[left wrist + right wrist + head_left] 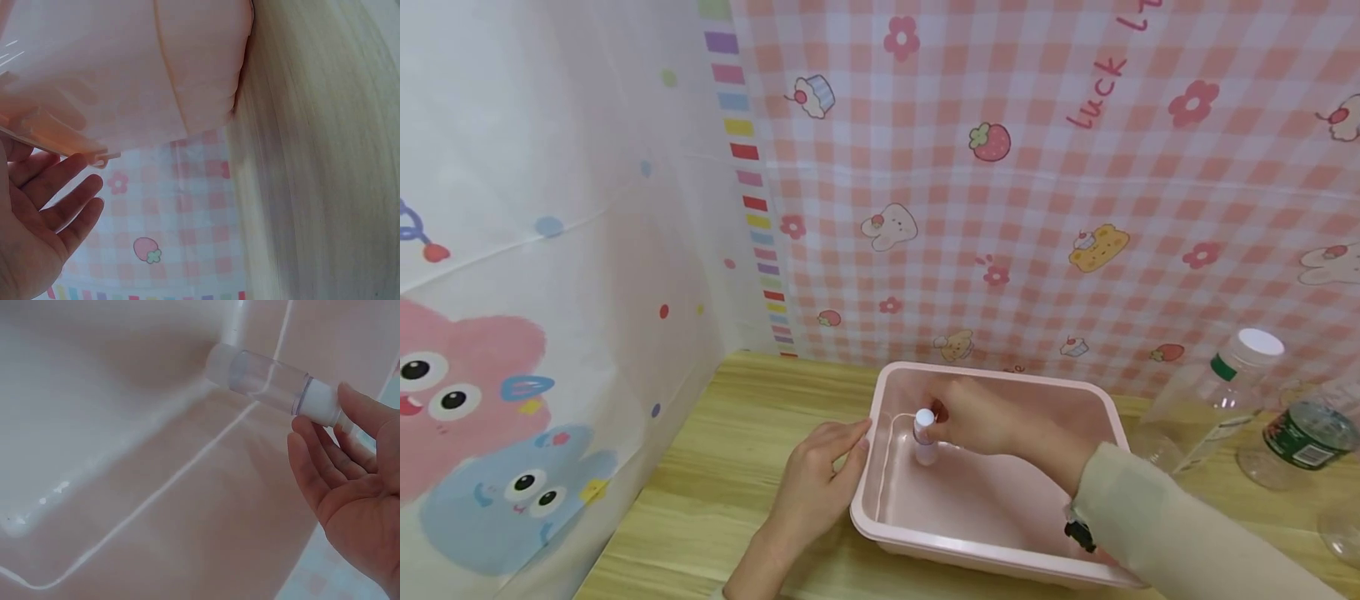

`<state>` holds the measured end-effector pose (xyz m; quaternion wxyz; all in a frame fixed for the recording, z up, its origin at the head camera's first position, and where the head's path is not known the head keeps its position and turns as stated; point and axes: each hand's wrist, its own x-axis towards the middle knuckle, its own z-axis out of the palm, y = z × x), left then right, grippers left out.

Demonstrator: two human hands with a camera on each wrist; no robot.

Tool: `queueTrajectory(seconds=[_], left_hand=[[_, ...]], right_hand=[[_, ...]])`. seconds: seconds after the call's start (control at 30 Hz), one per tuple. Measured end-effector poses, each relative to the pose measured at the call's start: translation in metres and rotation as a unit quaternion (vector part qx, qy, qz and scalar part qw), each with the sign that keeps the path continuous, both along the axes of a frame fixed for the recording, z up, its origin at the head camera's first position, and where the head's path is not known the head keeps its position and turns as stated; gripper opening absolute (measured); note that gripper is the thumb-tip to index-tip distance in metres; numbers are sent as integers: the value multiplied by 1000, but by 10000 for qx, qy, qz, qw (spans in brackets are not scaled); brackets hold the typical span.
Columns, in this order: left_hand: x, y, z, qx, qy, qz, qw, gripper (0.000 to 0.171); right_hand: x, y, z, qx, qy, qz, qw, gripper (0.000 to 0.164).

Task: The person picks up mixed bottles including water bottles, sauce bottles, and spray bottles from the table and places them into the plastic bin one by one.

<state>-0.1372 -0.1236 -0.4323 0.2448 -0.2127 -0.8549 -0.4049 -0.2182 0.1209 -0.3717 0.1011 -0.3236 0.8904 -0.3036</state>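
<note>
A small clear bottle (927, 452) with a white cap stands upright inside the pink plastic basin (985, 546), near its left end. My right hand (973, 417) reaches over the basin and pinches the bottle near its cap. In the right wrist view, thumb and fingers of the right hand (359, 475) meet at the white cap (322, 403), while the frosted base touches the basin floor by a corner. My left hand (820, 471) touches the basin's left rim from outside. Loosely extended fingers (75, 212) of that hand show beside the rim in the left wrist view.
To the right of the basin stand a large clear bottle (1213, 408) with a white cap and a clear bottle with a green label (1311, 435). The wooden table (700, 467) meets a pink checked cloth (1037, 208) behind and a white printed cloth (587, 333) at left.
</note>
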Motion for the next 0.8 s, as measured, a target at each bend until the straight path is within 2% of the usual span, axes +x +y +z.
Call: queueTrajectory(seconds=[0.2, 0.67, 0.8], left_hand=[[-1, 0, -1, -13, 71, 19, 10000, 27], [-1, 0, -1, -50, 165, -24, 9998, 27], [-1, 0, 0, -45, 119, -30, 9999, 27]], right_hand=[[-1, -1, -11, -73, 277, 79, 9996, 18], [-7, -5, -14, -85, 381, 26, 9992, 18], [-8, -5, -14, -84, 255, -36, 9996, 19]])
